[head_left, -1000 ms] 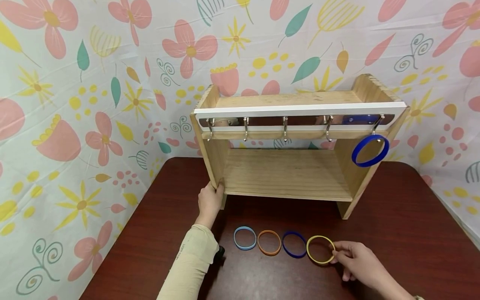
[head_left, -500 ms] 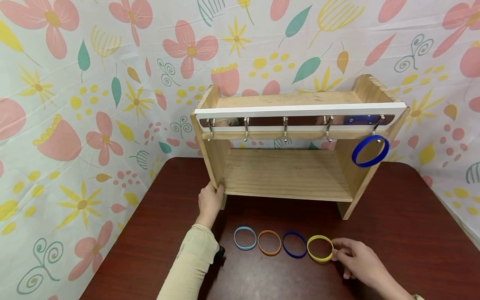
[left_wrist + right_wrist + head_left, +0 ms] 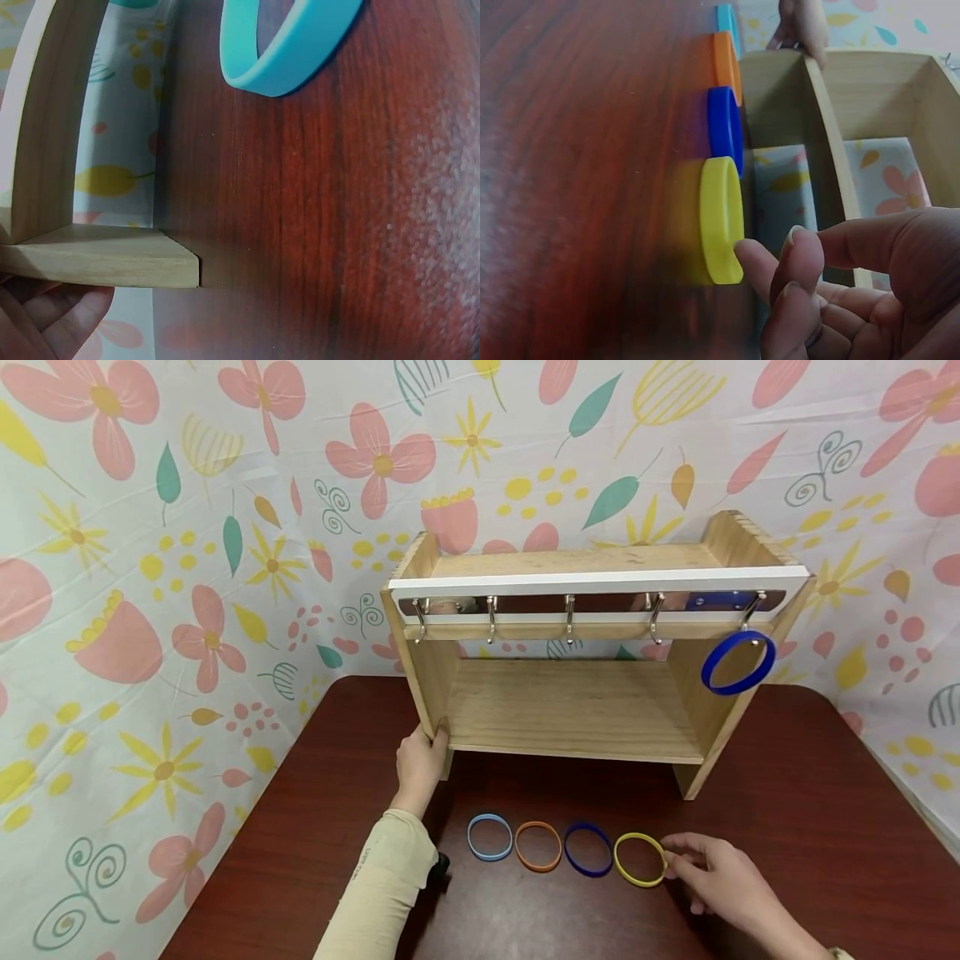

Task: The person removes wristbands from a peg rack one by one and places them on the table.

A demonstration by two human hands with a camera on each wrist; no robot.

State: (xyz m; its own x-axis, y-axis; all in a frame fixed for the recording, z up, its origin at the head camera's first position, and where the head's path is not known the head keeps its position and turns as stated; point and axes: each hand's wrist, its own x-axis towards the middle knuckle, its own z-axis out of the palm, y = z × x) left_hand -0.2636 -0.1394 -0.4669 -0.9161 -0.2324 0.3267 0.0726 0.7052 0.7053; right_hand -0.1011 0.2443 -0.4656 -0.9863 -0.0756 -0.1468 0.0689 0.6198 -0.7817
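My left hand (image 3: 420, 768) grips the lower left side panel of a small wooden shelf (image 3: 573, 710), thumb on the front and fingers on the outer side. By the right rim of a yellow silicone wristband (image 3: 639, 882) is my right hand (image 3: 722, 881). In the right wrist view one fingertip meets the yellow band's edge, and no finger closes round it. The yellow band lies on the table in a row with a dark blue wristband (image 3: 589, 871), an orange wristband (image 3: 538, 867) and a light blue wristband (image 3: 490, 857).
Metal hooks (image 3: 570, 618) line the white front rail of the shelf. A larger blue wristband (image 3: 738, 689) hangs from the rightmost hook. The shelf stands on a dark red-brown table (image 3: 810, 793) before a floral cloth backdrop (image 3: 262, 485).
The yellow wristband, pinched by my right hand earlier, shifted slightly and now lies on the table with the fingers loosened. The left hand stays on the shelf.
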